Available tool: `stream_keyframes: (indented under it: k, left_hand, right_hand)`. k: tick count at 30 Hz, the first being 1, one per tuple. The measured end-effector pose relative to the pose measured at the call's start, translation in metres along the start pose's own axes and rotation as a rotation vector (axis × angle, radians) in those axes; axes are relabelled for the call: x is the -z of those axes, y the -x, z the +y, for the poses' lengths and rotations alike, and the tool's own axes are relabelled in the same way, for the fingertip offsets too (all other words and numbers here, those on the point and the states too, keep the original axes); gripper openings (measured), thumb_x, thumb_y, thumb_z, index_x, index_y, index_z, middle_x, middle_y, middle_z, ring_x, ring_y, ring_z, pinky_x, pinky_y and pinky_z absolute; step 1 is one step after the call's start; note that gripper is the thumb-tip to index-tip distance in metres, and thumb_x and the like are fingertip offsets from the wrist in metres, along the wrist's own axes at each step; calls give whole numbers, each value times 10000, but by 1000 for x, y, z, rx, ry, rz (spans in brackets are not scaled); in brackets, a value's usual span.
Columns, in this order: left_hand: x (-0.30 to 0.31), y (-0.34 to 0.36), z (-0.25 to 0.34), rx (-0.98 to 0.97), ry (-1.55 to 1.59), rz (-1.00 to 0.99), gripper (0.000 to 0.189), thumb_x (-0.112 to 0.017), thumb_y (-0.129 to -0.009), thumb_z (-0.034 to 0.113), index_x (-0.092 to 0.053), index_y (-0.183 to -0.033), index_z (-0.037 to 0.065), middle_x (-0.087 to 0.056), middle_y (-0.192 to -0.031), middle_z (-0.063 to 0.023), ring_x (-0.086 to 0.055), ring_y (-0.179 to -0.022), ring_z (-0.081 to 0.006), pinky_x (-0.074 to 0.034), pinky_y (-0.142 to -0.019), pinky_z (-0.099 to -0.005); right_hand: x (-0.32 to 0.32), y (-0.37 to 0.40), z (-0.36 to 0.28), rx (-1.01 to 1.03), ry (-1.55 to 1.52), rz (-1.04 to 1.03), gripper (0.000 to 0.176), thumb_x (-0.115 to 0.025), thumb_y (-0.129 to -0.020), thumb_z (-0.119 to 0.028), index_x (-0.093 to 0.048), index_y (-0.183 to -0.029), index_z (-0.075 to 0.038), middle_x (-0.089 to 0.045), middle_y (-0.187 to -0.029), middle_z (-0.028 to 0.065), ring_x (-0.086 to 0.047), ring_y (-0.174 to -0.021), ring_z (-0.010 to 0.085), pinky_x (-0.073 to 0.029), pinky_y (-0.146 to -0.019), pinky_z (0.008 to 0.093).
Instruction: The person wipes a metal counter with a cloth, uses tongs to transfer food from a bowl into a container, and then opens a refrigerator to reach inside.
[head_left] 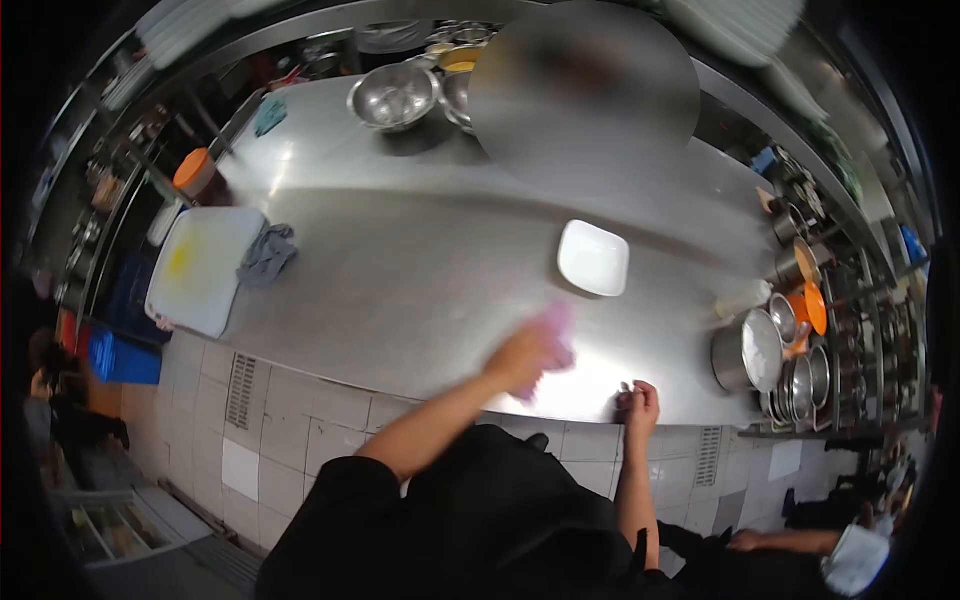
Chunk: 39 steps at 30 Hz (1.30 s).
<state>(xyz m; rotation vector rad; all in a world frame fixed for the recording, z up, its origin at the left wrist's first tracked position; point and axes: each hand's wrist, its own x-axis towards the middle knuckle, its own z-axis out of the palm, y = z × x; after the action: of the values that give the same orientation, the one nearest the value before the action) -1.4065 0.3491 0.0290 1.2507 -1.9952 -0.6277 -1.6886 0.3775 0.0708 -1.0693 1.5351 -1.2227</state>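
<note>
My left hand (515, 362) is closed on a pink cloth (560, 345), pressed against the steel table (400, 260); hand and cloth are smeared by motion. A white square dish (593, 258) with rounded corners sits just beyond the cloth, apart from it. At the table's front edge my right hand (640, 402) has its fingers curled inward. Something small and dark shows at those fingertips, too small to name.
On the left lie a white cutting board (205, 270) with a yellow stain and a grey cloth (268, 255). Steel bowls (393, 97) stand at the back. Pots (748, 352) crowd the right end. A co-worker's arm (790, 541) shows at lower right. A round blur hides the back centre.
</note>
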Motion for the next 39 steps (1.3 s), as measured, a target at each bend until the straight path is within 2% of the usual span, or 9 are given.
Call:
stream_keyframes:
  k: [1, 3, 4, 10, 14, 16, 21, 31, 39]
  left_hand:
    - [32, 0, 90, 472, 857, -44, 334, -609, -688, 106, -664, -1016, 146, -569, -1191, -35, -444, -1184, -260, -317, -1041, -365]
    - [19, 34, 89, -268, -5, -139, 384, -652, -606, 96, -665, -989, 122, -585, -1159, -43, -445, -1185, -260, -356, -1016, -373]
    - [32, 45, 79, -251, -11, -131, 384, -652, -606, 96, -665, -989, 122, -585, -1159, -43, -445, -1185, -260, -356, -1016, -373]
    - [193, 187, -50, 565, 53, 420, 260, -621, -692, 33, -679, -935, 105, -614, -1107, -85, -492, -1162, -254, -404, -956, -364]
    - [349, 345, -183, 660, -578, 668, 328, -544, -818, 186, -604, -1103, 36, -583, -1150, -165, -511, -1129, -326, -414, -937, -352]
    - [384, 337, -141, 1031, -516, 789, 342, -541, -805, 161, -595, -1112, 20, -573, -1159, -189, -510, -1127, -326, -396, -954, -364]
    - [310, 277, -147, 734, -859, 633, 427, -596, -739, 115, -562, -1160, 49, -531, -1223, -166, -466, -1166, -335, -354, -1002, -388]
    - [40, 35, 63, -153, -126, -20, 383, -632, -605, 104, -639, -983, 37, -539, -1204, -136, -430, -1184, -362, -343, -1016, -432]
    - [-33, -10, 120, -465, 37, -291, 370, -639, -613, 92, -634, -978, 32, -541, -1196, -148, -424, -1188, -366, -339, -1010, -440]
  right_hand:
    - [-2, 0, -2, -11, -8, 20, 142, -497, -907, -139, -562, -1000, -54, -564, -649, 24, -493, -528, 76, -377, -444, 205]
    - [5, -1, 3, -3, -19, 14, 141, -493, -911, -154, -559, -995, -62, -564, -639, 25, -477, -495, 74, -356, -397, 207]
    - [7, -1, 7, 13, -26, -3, 141, -493, -912, -159, -556, -993, -63, -564, -636, 26, -470, -483, 75, -350, -385, 208]
    - [10, -5, -2, -48, 4, -58, 149, -475, -916, -155, -544, -1000, -51, -554, -640, 39, -482, -465, 91, -369, -359, 213]
    - [8, -11, 2, -41, 4, -59, 147, -485, -913, -164, -550, -988, -56, -555, -639, 36, -483, -465, 88, -357, -355, 209]
    - [7, -7, 2, -24, 32, -34, 146, -489, -911, -168, -552, -982, -58, -555, -637, 35, -481, -464, 87, -355, -355, 210]
    - [5, -2, 1, -52, 26, 14, 147, -504, -903, -178, -568, -980, -70, -559, -641, 32, -479, -490, 85, -374, -395, 214]
    - [12, 50, 11, -86, -65, 18, 161, -533, -887, -178, -599, -949, -45, -622, -706, 38, -589, -636, 100, -445, -506, 232]
    - [94, 189, 117, -490, 310, 168, 236, -543, -867, -277, -594, -908, -50, -639, -716, 56, -599, -623, 138, -474, -506, 282]
